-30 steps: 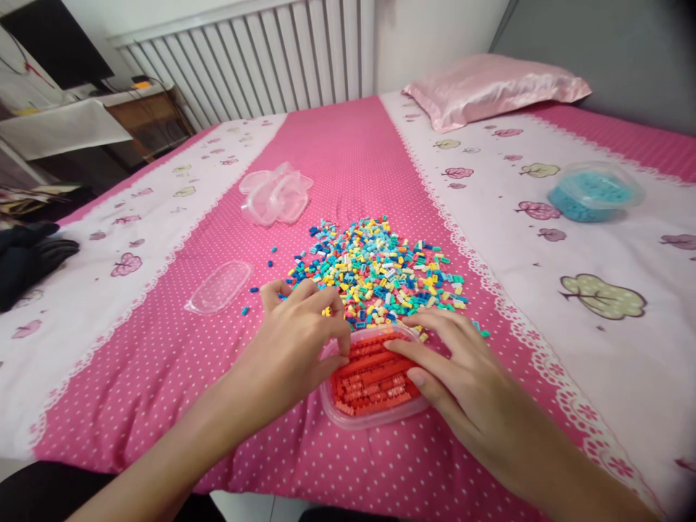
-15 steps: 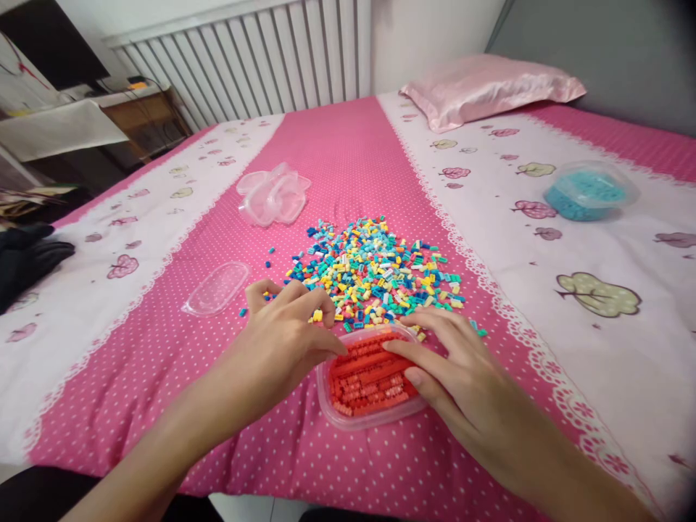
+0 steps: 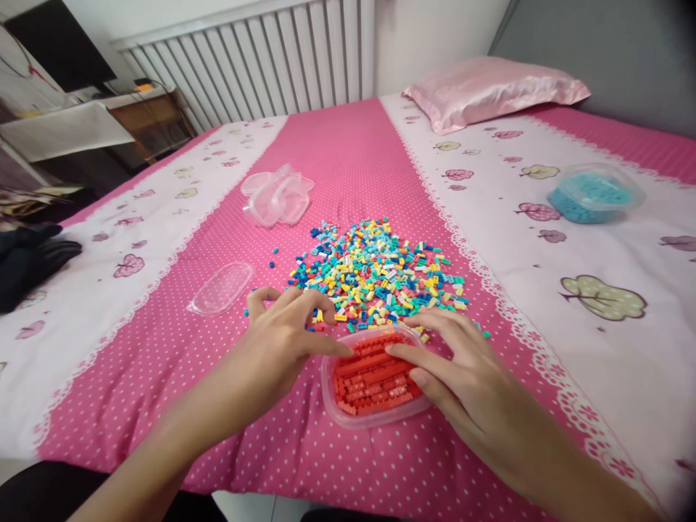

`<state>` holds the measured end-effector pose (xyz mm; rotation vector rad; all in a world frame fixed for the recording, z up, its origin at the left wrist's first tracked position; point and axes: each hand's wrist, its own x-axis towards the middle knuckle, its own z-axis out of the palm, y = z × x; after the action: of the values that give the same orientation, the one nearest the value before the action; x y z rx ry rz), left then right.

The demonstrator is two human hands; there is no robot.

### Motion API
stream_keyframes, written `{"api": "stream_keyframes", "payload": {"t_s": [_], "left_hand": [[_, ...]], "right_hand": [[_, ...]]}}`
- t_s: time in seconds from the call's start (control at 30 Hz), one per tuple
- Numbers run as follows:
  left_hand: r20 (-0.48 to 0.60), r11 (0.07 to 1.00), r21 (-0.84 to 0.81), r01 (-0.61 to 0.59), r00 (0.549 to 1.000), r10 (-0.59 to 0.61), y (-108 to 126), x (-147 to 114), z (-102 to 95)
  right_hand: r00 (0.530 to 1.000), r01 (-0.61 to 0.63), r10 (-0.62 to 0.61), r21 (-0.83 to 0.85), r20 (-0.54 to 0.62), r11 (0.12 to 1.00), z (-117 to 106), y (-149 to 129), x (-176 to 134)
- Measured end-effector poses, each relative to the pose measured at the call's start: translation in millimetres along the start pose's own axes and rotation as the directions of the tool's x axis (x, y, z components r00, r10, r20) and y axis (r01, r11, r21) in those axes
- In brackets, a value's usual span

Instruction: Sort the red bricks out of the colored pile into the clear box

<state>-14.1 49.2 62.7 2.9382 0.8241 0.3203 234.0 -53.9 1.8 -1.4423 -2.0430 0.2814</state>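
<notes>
A clear plastic container (image 3: 348,420) sits on the bed near me, filled with rows of red toy bricks (image 3: 375,377). My left hand (image 3: 288,330) is over its left side, thumb reaching onto the bricks at the far left and the other fingers curled but apart. From the right, my right hand (image 3: 457,362) rests over the rim, its index fingertip touching the red bricks and its thumb at the right edge. Neither hand shows anything held. Just beyond the container spreads a pile of small multicoloured bricks (image 3: 375,272).
An oval clear lid (image 3: 222,288) lies left of the pile. Several clear containers or lids (image 3: 278,196) are heaped farther back. On the right stands a container of blue bricks (image 3: 592,194). A pink pillow (image 3: 494,90) lies at the back, and black cloth (image 3: 32,261) at the left.
The view has shifted slightly, so everything sits a little farther right. My left thumb has slid a little inward over the red bricks; my right hand stays nearly the same.
</notes>
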Motion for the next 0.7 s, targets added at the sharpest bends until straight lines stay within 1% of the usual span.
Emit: {"api": "stream_keyframes", "payload": {"t_s": [0.07, 0.17, 0.27, 0.3, 0.37, 0.4, 0.43, 0.53, 0.63, 0.7], "left_hand": [[-0.028, 1.000, -0.022, 0.021, 0.999, -0.022, -2.2, -1.7, -3.9], [-0.036, 0.997, -0.044, 0.056, 0.998, -0.057, -4.9, -7.8, -7.3], [-0.055, 0.990, -0.062, 0.129, 0.990, -0.133, -8.8, -19.5, -4.2], [-0.081, 0.983, -0.055, 0.177, 0.980, -0.182, -10.9, -24.3, -1.4], [-0.150, 0.957, -0.016, 0.290, 0.945, -0.289, -15.4, -33.3, 6.5], [-0.169, 0.943, 0.006, 0.333, 0.930, -0.327, -17.4, -36.7, 11.4], [-0.176, 0.937, 0.021, 0.348, 0.924, -0.339, -18.8, -38.8, 16.6], [-0.140, 0.947, 0.008, 0.322, 0.938, -0.318, -19.3, -34.5, 31.4], [-0.112, 0.949, -0.028, 0.313, 0.943, -0.314, -19.4, -18.1, 39.0], [-0.135, 0.932, -0.035, 0.361, 0.922, -0.363, -23.6, -8.0, 38.6]], "right_hand": [[1.000, 0.010, -0.010, 0.002, -0.001, 1.000, 0.1, 0.6, 0.0], [1.000, 0.026, -0.026, 0.007, 0.002, 1.000, 0.0, 1.1, -0.6], [0.999, 0.032, -0.032, 0.014, 0.000, 0.999, 0.1, 1.0, -1.5], [0.999, 0.033, -0.033, 0.013, -0.004, 0.999, 0.2, 1.0, -1.9], [0.999, 0.032, -0.032, 0.009, -0.001, 0.999, 0.5, 1.1, -2.6], [1.000, 0.028, -0.028, 0.007, 0.004, 1.000, 0.6, 1.1, -2.9], [1.000, 0.024, -0.024, 0.007, 0.012, 1.000, 0.7, 0.9, -3.1], [0.999, 0.009, -0.009, 0.009, 0.033, 1.000, 0.8, -0.3, -2.8], [0.999, 0.001, -0.001, 0.001, 0.034, 1.000, 0.9, -2.4, -0.6], [0.999, 0.004, -0.004, -0.013, 0.032, 1.000, 1.1, -3.2, 0.7]]}}
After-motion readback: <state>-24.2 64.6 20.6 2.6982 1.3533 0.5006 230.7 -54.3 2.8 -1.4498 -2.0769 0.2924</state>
